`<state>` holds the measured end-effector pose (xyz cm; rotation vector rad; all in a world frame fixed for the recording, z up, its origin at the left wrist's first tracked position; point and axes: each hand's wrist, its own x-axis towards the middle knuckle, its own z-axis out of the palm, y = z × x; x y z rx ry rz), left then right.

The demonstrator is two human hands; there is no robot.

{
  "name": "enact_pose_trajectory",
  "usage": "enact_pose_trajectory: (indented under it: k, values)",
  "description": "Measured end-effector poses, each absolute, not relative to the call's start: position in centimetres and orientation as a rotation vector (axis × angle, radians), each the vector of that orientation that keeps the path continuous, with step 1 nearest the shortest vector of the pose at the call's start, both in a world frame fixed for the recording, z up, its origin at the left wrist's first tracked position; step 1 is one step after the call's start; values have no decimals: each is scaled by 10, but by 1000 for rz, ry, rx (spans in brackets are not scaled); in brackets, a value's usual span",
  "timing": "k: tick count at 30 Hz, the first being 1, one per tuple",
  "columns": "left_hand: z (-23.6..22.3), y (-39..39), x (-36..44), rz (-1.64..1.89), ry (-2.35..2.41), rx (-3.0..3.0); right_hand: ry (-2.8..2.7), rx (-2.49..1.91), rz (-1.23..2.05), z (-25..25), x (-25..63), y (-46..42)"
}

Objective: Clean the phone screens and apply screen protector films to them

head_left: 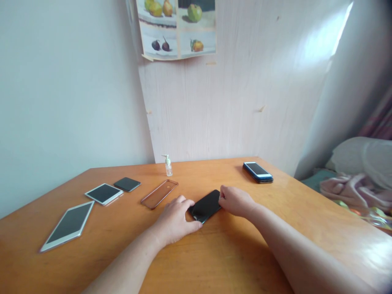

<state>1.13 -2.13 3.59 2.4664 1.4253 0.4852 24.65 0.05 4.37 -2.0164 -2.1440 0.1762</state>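
A black smartphone (206,206) lies screen up on the wooden table in front of me. My left hand (177,216) grips its near left end, thumb at the lower corner and fingers along the opposite edge. At the phone's right edge, my right hand (234,200) is closed with the fingers curled in. Whatever those fingers may hold is hidden. Just left of the phone lies a clear phone case (159,194) with a pinkish rim. Behind the case stands a small clear pump bottle (168,166).
On the left lie a large white tablet (67,224), a smaller white device (104,193) and a dark flat device (127,184). A stack of phones (257,172) sits at the back right of the table (196,261). Fruit pictures (177,30) hang on the wall.
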Motion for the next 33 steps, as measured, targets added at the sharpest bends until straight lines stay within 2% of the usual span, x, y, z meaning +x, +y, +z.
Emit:
enact_pose_trajectory:
  k: [7,10,15,18,22,24,26,30,33]
  values:
    - [36,-21,11,468,1439,2454,-2419,-1381,500,37,209,-34]
    - [37,-21,11,472,1423,2449,-2374,-1508,467,39,220,-24]
    - [39,-22,10,473,1395,2440,-2160,-1934,173,43,247,0]
    - [38,-22,9,475,1386,2450,-2235,-1795,200,43,237,-10]
    - [36,-21,9,474,1393,2469,-2447,-1347,395,42,212,-33]
    - [36,-21,9,470,1396,2469,-2485,-1273,461,43,210,-35]
    - [37,-21,9,470,1392,2465,-2441,-1421,418,43,219,-27]
    - [38,-22,9,475,1388,2462,-2205,-1906,133,44,243,-3]
    - [37,-23,10,499,1407,2454,-2189,-1926,76,43,241,-3]
